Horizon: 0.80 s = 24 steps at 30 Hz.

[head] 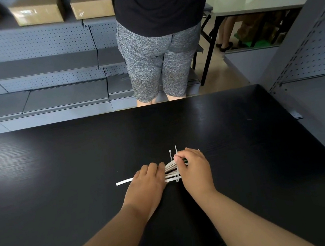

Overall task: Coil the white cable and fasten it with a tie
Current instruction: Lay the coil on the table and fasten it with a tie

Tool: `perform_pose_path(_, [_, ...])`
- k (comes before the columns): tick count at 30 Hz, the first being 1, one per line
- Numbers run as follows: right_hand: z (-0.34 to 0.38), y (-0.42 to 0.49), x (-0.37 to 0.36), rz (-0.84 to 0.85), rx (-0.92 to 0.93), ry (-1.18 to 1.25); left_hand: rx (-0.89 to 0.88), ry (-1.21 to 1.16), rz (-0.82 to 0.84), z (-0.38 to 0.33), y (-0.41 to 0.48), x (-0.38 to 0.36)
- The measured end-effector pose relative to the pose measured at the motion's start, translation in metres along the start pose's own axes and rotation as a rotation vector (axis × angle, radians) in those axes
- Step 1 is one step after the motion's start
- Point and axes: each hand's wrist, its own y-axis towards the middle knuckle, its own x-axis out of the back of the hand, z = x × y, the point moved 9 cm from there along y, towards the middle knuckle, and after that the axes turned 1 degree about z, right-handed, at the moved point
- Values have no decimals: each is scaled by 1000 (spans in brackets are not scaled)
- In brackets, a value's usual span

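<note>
Head view: a flat white cable (169, 165), folded into a short bundle of parallel strands, lies on the black wood-grain counter (61, 164) a little toward 6 o'clock from its middle. The left hand (147, 182) sits over the bundle's 9 o'clock half, its fingers (154, 167) curled down on the strands. That grip likely stops the folds from springing apart. One loose cable end pokes out from under this hand toward 9 o'clock.

The right hand (195, 169) works at the bundle's 3 o'clock side. Its fingers (179, 158) are pinched together on a thin white plastic tie (176, 151), which appears to loop round the strands. Two slim tie ends stand up toward 12 o'clock, just beside the fingertips. Whether the tail has entered the tie's head is too small to tell. Judging by this, the coiling looks done and the fastening is in hand, with the loop slack.

Across the counter at 12 o'clock a person in grey shorts (162, 62) stands facing away.
</note>
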Motion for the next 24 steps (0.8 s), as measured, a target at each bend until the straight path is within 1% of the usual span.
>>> perform_pose_path(3, [1, 0, 0, -15, 6, 3, -55, 31, -177, -1, 1, 5])
perform_pose_path(5, [0, 0, -1, -21, 7, 20, -50, 3, -223, 2, 1, 5])
perform_pose_path(10, [-6, 1, -9, -18, 1, 14, 10, -92, -252, 5, -5, 9])
perform_pose_path(14, [-6, 1, -10, -38, 1, 19, 153, -278, -276, 12, -4, 17])
perform_pose_path(16, [-7, 0, -11, -45, 4, 24, 227, -395, -262, 15, -1, 15])
perform_pose_path(18, [-7, 1, -12, -44, 8, 19, 280, -444, -287, 19, 3, 16])
perform_pose_path(22, [-8, 1, -13, -51, 3, 21, 314, -521, -303, 29, 9, 14])
perform_pose_path(24, [-8, 0, -13, -51, 2, 17, 321, -556, -262, 32, 14, 12])
